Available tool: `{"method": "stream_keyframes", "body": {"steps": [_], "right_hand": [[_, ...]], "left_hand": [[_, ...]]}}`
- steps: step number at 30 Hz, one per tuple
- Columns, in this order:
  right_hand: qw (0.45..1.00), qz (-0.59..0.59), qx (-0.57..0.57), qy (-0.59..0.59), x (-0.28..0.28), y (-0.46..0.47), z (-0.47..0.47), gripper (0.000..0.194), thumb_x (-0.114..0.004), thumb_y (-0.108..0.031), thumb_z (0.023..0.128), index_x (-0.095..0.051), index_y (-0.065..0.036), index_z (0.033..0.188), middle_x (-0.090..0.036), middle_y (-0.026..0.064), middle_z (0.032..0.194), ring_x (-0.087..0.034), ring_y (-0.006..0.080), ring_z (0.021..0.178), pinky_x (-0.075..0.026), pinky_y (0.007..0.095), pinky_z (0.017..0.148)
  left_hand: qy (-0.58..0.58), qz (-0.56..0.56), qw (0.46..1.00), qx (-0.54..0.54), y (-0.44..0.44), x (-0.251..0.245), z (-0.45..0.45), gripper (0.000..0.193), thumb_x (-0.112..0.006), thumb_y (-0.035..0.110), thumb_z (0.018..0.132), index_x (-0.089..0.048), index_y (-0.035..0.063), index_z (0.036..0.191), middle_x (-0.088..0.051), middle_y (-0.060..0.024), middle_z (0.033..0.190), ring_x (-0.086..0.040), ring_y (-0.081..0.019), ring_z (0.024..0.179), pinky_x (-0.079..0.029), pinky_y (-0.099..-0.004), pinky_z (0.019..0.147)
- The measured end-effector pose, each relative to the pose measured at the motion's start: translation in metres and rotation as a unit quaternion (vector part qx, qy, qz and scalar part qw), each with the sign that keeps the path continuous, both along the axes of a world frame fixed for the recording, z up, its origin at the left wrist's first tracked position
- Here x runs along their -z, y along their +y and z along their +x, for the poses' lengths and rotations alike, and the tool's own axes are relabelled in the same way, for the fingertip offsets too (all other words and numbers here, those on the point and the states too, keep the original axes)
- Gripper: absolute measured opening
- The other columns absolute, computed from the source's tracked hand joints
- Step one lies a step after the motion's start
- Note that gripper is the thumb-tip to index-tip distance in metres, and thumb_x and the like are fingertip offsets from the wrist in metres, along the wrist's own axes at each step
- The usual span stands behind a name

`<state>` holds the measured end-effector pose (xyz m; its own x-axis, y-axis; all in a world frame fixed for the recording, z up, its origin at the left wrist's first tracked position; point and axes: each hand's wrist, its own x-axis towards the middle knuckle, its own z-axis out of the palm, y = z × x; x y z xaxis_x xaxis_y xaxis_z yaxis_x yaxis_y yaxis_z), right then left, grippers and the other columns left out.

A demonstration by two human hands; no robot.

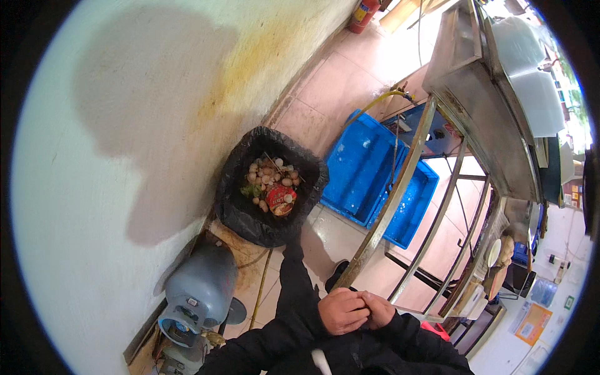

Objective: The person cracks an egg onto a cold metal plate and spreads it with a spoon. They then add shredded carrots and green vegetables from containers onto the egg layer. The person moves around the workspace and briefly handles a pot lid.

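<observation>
My left hand (343, 311) and my right hand (378, 309) meet in front of my dark jacket at the bottom centre. Their curled fingers touch at the tips, and whether something small lies between them cannot be seen. Just beyond them runs a metal frame rail (389, 211). Farther off, against the wall, stands a bin lined with a black plastic bag (229, 206). Inside it lie several eggshells (265, 179), some green leaf scraps (251, 190) and a red wrapper (280, 193).
A grey gas cylinder (201, 276) stands by the wall at lower left. Blue plastic crates (361, 164) lie on the tiled floor beyond the rail. A steel counter (483, 108) is at right, and a fire extinguisher (364, 16) stands at the top.
</observation>
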<state>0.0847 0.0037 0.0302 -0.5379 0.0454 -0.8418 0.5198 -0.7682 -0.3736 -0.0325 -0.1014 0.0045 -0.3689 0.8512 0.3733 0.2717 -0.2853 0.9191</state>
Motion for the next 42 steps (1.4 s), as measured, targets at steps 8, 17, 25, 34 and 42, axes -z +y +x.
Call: {"method": "stream_keyframes", "body": {"steps": [8, 17, 25, 34, 42], "right_hand": [[0.999, -0.030, 0.040, -0.019, -0.005, 0.005, -0.028, 0.039, -0.027, -0.029, 0.087, -0.042, 0.002, 0.105, -0.050, 0.0124, 0.094, -0.051, 0.0173, 0.083, -0.043, 0.0273, 0.072], [0.981, 0.009, 0.193, 0.021, -0.025, 0.000, -0.021, 0.045, -0.025, -0.035, 0.087, -0.030, -0.003, 0.118, -0.041, 0.0123, 0.113, -0.040, 0.0233, 0.105, -0.033, 0.0327, 0.088], [0.891, 0.148, 0.354, 0.243, -0.077, 0.000, 0.075, 0.059, -0.024, -0.042, 0.086, -0.014, 0.000, 0.126, -0.019, 0.0106, 0.130, -0.018, 0.0193, 0.120, -0.014, 0.0270, 0.098], [0.746, 0.563, 0.266, 0.237, -0.109, -0.034, 0.291, 0.071, -0.019, -0.052, 0.082, -0.012, 0.003, 0.126, -0.013, 0.0165, 0.132, -0.010, 0.0259, 0.123, -0.008, 0.0341, 0.098], [0.525, 0.683, 0.334, -0.381, -0.110, -0.051, 0.443, 0.054, -0.028, -0.039, 0.084, -0.027, 0.002, 0.120, -0.027, 0.0180, 0.125, -0.021, 0.0309, 0.118, -0.012, 0.0355, 0.098]], "left_hand": [[0.015, -0.020, 1.000, 0.007, 0.007, 0.006, -0.013, 0.025, -0.061, 0.011, 0.062, -0.054, 0.0037, 0.085, -0.052, -0.0087, 0.088, -0.050, -0.0247, 0.085, -0.038, -0.0323, 0.073], [0.228, -0.139, 0.963, 0.032, 0.032, -0.007, 0.012, 0.057, -0.049, 0.032, 0.073, -0.036, -0.0035, 0.115, -0.031, -0.0176, 0.124, -0.026, -0.0324, 0.117, -0.018, -0.0500, 0.094], [0.260, 0.000, 0.963, 0.071, 0.088, -0.072, 0.103, 0.055, -0.023, 0.037, 0.083, -0.031, -0.0050, 0.118, -0.028, -0.0211, 0.124, -0.024, -0.0352, 0.117, -0.011, -0.0469, 0.096], [-0.122, 0.055, 0.966, 0.221, 0.115, -0.072, 0.328, 0.064, -0.024, 0.043, 0.084, -0.011, -0.0054, 0.124, -0.016, -0.0190, 0.129, -0.018, -0.0295, 0.120, -0.012, -0.0381, 0.098], [-0.597, -0.297, 0.618, 0.417, 0.082, -0.070, 0.527, 0.067, -0.022, 0.052, 0.082, -0.014, 0.0020, 0.125, -0.022, -0.0171, 0.127, -0.023, -0.0273, 0.118, -0.017, -0.0355, 0.097]]}}
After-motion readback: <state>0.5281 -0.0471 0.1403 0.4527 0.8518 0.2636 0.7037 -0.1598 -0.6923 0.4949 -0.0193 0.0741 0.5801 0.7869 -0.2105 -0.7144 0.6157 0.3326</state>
